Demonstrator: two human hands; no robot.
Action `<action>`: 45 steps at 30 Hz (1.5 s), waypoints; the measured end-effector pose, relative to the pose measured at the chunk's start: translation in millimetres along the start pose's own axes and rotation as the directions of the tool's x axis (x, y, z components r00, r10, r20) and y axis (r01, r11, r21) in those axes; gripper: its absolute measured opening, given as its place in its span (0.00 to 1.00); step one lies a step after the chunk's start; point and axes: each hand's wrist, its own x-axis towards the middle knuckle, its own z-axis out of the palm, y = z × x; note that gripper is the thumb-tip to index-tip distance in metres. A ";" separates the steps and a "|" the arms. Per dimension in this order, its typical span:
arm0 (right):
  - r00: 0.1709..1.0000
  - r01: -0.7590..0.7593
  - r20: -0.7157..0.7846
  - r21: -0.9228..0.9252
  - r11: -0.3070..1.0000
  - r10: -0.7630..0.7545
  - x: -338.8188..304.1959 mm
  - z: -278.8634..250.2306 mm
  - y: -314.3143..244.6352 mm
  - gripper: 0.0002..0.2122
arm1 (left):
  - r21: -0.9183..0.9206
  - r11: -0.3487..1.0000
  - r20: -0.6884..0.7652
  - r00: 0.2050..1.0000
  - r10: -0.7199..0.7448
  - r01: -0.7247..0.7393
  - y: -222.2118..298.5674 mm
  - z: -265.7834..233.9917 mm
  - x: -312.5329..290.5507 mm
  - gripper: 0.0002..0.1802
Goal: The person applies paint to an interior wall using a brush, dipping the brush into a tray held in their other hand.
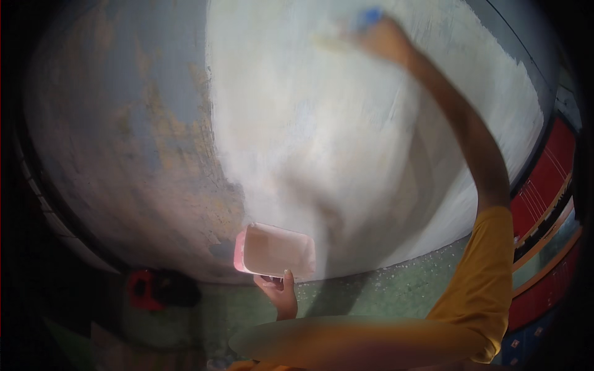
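Observation:
In front of me stands a wall [272,99], coated white across its middle and right with visible brush strokes. Further left, its uncoated part [117,142] is patchy grey and tan. My right hand [388,42] is raised high against the white area, closed around a paintbrush [370,17]; motion blurs its blue handle and pale tip. Low at the centre, my left hand [283,298] grips a pink, box-shaped tub [278,250] from below, thumb over the near rim. The tub tilts its opening toward me, its inside whitish. How much paint it holds I cannot tell.
Greenish floor [396,272] with white specks runs along the wall's foot. A red object [143,289] beside a dark one sits at the lower left, in shade. Red furniture with wooden edges [547,167] stands at the far right. My arm casts shadows on the wall.

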 end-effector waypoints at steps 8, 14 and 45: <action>0.817 0.033 -0.567 -0.132 0.991 -0.103 35.4 -95.4 22.9 0.15 | 0.025 0.999 0.021 0.999 -0.044 0.044 1.0 0.1 -5.9 0.34; 0.771 0.607 -0.146 -0.125 0.785 -0.619 -120.8 72.4 24.0 0.10 | 0.006 0.999 -0.019 0.999 -0.047 0.047 -2.6 3.0 -1.2 0.34; 0.951 0.166 -0.232 -0.177 0.970 -0.205 33.0 -70.5 20.0 0.16 | -0.014 0.999 0.030 0.999 -0.042 0.042 -3.7 14.5 -8.3 0.34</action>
